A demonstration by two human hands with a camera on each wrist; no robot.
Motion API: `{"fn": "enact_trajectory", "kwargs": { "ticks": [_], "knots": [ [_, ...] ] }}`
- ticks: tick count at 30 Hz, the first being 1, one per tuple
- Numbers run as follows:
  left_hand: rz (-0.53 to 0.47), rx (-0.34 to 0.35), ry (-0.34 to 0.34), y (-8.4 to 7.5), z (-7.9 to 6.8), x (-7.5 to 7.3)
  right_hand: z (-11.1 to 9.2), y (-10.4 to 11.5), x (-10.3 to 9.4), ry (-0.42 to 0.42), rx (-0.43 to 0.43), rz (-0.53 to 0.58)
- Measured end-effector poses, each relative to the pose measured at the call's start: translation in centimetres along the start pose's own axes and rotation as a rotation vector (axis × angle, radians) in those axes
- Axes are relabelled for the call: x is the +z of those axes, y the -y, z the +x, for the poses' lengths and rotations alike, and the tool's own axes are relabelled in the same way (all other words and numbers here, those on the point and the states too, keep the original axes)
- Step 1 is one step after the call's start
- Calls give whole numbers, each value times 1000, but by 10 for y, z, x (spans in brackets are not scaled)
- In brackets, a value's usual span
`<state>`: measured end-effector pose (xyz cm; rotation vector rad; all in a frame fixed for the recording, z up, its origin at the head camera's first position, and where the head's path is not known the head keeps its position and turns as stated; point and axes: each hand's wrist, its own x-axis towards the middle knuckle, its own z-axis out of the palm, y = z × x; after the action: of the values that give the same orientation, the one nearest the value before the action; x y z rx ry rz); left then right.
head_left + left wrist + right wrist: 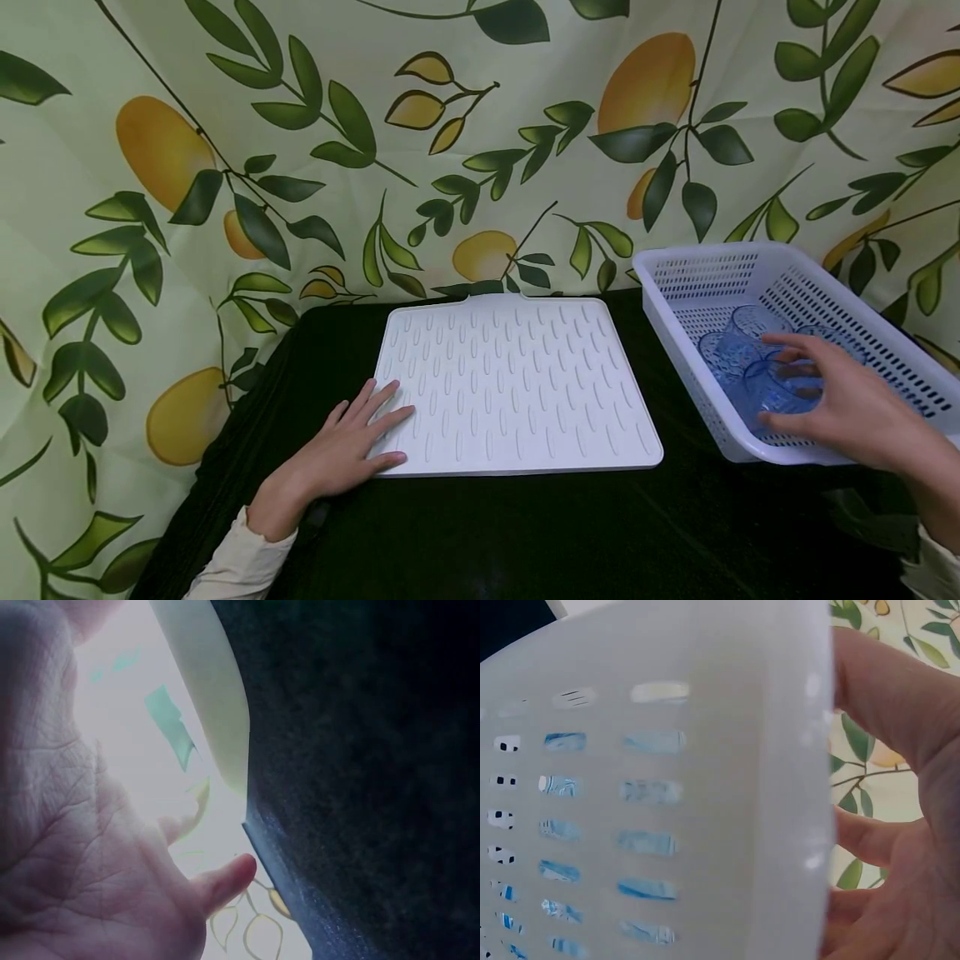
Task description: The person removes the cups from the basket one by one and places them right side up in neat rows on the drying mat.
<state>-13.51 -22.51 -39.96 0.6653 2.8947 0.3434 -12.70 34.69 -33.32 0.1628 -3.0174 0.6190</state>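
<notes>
A white rectangular mat (517, 383) with raised oval ridges lies on the dark cloth. My left hand (337, 450) rests at its left edge, fingers spread over the rim; the left wrist view shows the palm (97, 840). To the right stands a white perforated plastic basket (678, 367) holding several clear blue glasses (757, 321). My right hand (847, 400) reaches in over the near rim, thumb and fingers apart around the nearest glass (768, 387). Contact with that glass cannot be made out. In the right wrist view the basket wall (720, 825) hides the fingertips.
Dark cloth (525, 533) covers the table, in front of the mat and between mat and basket. Behind hangs a pale curtain (420, 183) printed with leaves and yellow fruit; the basket's back rim stands close to it.
</notes>
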Motion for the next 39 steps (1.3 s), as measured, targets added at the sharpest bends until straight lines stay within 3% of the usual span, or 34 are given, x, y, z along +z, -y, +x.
{"fn": "enact_trajectory", "kwargs": {
  "ticks": [7,19,27,35,39],
  "knots": [
    [6,-3,-1,0,0,0,-4,7,-7,20,60,-8],
    [15,-1,1,-2,1,-2,-10,11,-8,-64,80,4],
    [11,-2,0,-3,0,-1,-10,13,-11,-54,98,130],
    [3,-8,8,-1,1,1,-11,19,-5,-171,75,222],
    [-3,-4,15,-1,0,1,-13,22,-2,-177,52,251]
  ]
}}
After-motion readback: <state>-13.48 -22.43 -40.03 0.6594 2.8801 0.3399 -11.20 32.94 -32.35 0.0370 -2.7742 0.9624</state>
